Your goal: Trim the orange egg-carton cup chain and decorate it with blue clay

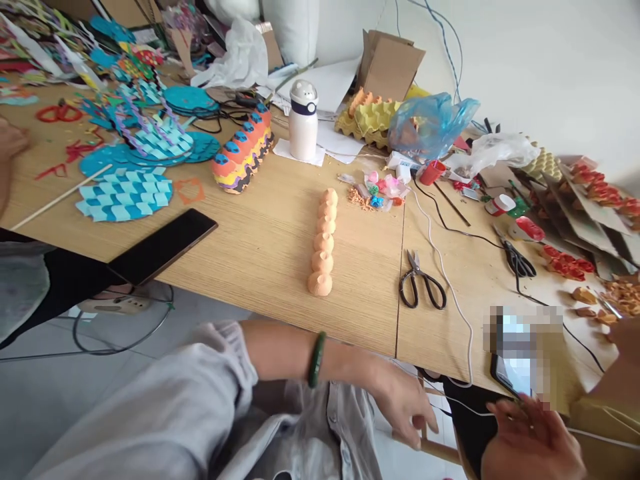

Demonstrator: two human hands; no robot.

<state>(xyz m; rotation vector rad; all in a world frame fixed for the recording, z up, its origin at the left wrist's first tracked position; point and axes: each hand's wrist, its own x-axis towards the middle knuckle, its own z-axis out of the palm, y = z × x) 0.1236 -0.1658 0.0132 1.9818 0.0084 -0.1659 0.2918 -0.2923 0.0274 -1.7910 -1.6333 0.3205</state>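
Observation:
My left hand (406, 403), with a dark green bracelet on its wrist, hangs over my lap just off the table's front edge. Its fingers are loosely bent and apart, with nothing seen in them. Lower right, my right hand (533, 440) is turned partly palm up with fingers half curled. A thin white cord (475, 408) runs up to it and reappears on its far side; no grip on the cord shows. On the table ahead stands a row of peach-orange egg-carton cups (324, 243), untouched. Black-handled scissors (420, 283) lie to its right.
Left are a dark phone (164, 245) and a blue scaled paper disc (127, 195). Behind stand a painted egg carton (244, 152) and a white bottle (303, 123). A partly blurred phone (515, 357) lies at right. Parts of other people show at both sides.

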